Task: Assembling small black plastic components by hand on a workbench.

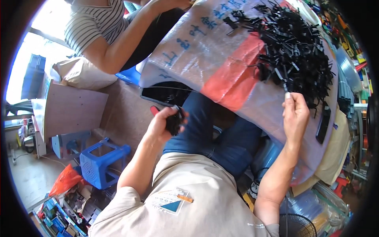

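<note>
A heap of thin black strips (300, 59) covers the right side of the sack-covered table (189, 59). At the near edge of the heap, my right hand (295, 112) has thumb and fingers pinched on one narrow strip (285, 85), which points away toward the pile. Over my left thigh, my left hand (162, 123) is closed around dark pieces (173, 123) whose exact kind I cannot make out. A small red part (154, 110) sticks out beside that thumb. Beyond this hand, a black tray (152, 94) sits partly beneath the table edge.
Another person (98, 39) in a striped top sits at the far left of the table. A flat black object (323, 125) lies on the table's right edge. Blue plastic stools (100, 162) stand on the floor at left. Shelves of goods (351, 47) line the right side.
</note>
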### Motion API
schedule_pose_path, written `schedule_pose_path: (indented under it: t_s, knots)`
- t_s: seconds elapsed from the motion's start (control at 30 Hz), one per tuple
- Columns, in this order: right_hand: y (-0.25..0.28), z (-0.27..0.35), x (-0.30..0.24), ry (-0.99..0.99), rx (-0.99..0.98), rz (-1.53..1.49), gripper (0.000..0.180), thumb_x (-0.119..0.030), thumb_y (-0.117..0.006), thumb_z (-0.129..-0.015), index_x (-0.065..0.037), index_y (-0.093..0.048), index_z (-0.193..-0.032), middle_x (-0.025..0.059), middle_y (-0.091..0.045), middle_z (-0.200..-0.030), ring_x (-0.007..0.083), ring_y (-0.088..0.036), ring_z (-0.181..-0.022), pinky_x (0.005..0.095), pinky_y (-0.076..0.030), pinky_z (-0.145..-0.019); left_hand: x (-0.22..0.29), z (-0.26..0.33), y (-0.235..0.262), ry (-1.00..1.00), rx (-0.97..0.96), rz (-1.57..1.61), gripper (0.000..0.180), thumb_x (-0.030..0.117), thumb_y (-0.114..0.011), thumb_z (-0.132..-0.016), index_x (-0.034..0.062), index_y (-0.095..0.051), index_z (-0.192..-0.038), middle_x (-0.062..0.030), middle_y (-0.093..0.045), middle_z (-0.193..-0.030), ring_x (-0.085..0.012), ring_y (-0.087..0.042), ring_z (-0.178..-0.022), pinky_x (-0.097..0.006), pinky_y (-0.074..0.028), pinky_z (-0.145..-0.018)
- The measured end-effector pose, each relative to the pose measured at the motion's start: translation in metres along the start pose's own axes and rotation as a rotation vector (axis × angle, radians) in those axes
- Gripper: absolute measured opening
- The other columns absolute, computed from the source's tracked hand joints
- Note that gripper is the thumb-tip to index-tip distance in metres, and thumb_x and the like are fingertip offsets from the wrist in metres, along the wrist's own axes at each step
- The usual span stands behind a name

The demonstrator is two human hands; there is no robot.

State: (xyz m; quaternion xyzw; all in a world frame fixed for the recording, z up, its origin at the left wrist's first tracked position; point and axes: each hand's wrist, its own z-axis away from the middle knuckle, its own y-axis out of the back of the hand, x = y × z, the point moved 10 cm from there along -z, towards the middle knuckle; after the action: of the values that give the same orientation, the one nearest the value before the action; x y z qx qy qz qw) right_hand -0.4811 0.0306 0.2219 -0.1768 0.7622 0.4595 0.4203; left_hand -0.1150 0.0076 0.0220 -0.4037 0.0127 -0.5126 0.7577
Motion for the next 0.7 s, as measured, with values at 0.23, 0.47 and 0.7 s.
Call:
schedule_pose_path:
  t_s: [0.23,0.47,0.7]
  knots:
    - [0.006,0.016,-0.022,-0.018,0.0,-0.1,0.012,-0.013,-0.056,-0.097,-0.001,-0.06,-0.095,-0.0014,-0.055,-0.071,0.0029,-0.043,-0.058,0.0189,-0.033,-0.052,0.101,-0.023,0.112,-0.379,0.601,-0.301,0.057,0.042,-0.061,-0.09,-0.0013,-0.05,-0.126,-0.0167,-0.055,-0.122,-0.0298,-0.046,-0.123,-0.056,-0.043,-0.093]
    - [0.002,0.041,-0.052,0.179,-0.005,0.13,0.01,-0.009,-0.058,-0.094,-0.002,-0.062,-0.099,0.0094,-0.062,-0.075,0.0174,-0.057,-0.063,0.0302,-0.045,-0.059,0.03,0.067,-0.124,-0.239,-0.516,-0.831,0.031,0.022,-0.062,-0.091,0.0013,-0.067,-0.113,-0.0062,-0.069,-0.102,-0.0125,-0.064,-0.081,-0.026,-0.05,-0.07]
    - [-0.039,0.078,-0.109,0.632,-0.125,0.14,0.014,0.002,-0.065,-0.082,0.0,-0.06,-0.095,0.0153,-0.062,-0.084,0.0351,-0.062,-0.072,0.0412,-0.049,-0.063,0.027,0.064,-0.227,-0.57,-0.363,-1.032,0.041,0.009,-0.064,-0.09,-0.0083,-0.052,-0.125,-0.0084,-0.061,-0.079,-0.0099,-0.054,-0.069,-0.028,-0.046,-0.061]
